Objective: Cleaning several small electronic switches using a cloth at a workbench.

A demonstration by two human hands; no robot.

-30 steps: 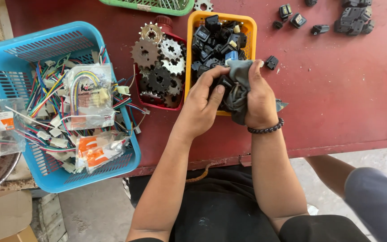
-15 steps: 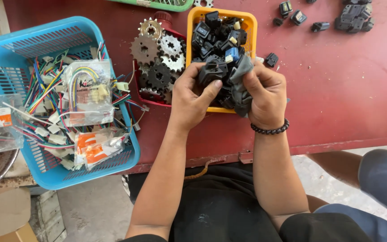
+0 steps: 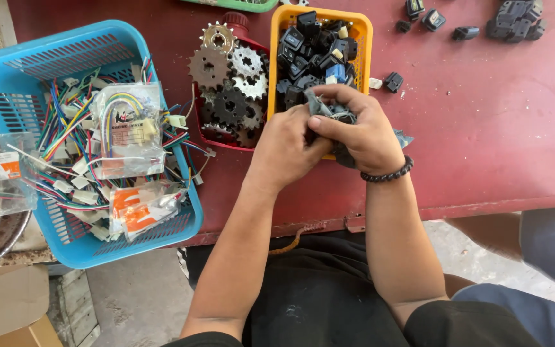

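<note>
Your two hands meet at the centre of the frame, over the near edge of the yellow bin (image 3: 366,38). Your left hand (image 3: 287,151) is clenched around something dark, most likely one of the small black switch parts, though the fingers hide it and you cannot tell its shape. Your right hand (image 3: 364,132), the one with the dark bead bracelet (image 3: 388,173), grasps a crumpled grey rag (image 3: 329,106) and presses it against whatever the left hand holds. A corner of the rag also pokes out to the right of that hand.

As a judgement, you are in the middle of wiping one piece. The yellow bin is heaped with black switch parts (image 3: 309,48), so most of that pile seems untouched. A few loose black parts (image 3: 393,81) lie on the red surface (image 3: 496,128) toward the upper right of the frame; whether these are finished pieces cannot be told.

Left of the bin, a red tray (image 3: 226,142) holds a stack of metal sprockets (image 3: 229,83). Farther left, the blue basket (image 3: 65,54) is full of coloured wire harnesses (image 3: 85,160) and clear plastic packets. At the lower right edge, another person's arm and blue sleeve show, well apart from your hands.
</note>
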